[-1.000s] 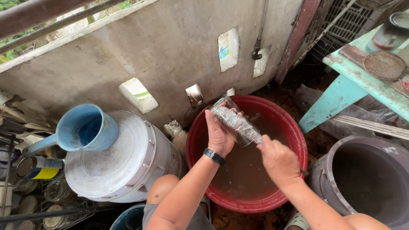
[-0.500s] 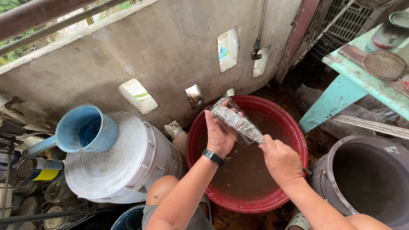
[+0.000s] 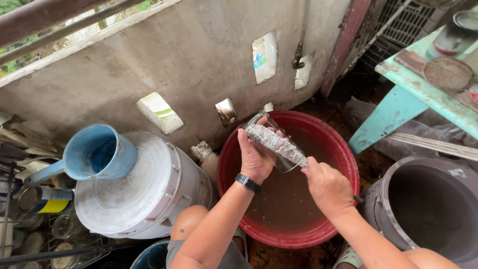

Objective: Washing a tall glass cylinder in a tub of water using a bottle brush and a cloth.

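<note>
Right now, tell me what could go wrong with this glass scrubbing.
The glass, held only in the left hand over the red basin, looks wet and could slip. The right hand pushes a brush inside it; hard pushing might crack the glass. The murky basin water may leave it dirty.

Both bare forearms reach forward from the bottom edge and converge at mid-frame. The left hand (image 3: 256, 157) is raised, palm turned toward the right, fingers (image 3: 247, 142) curled closed in a grasp, with a dark band on its wrist. The right hand (image 3: 328, 187) sits slightly lower and just beside it, back facing up, fingers folded into a fist-like grip. 1 bare knee shows below the left forearm.
</note>
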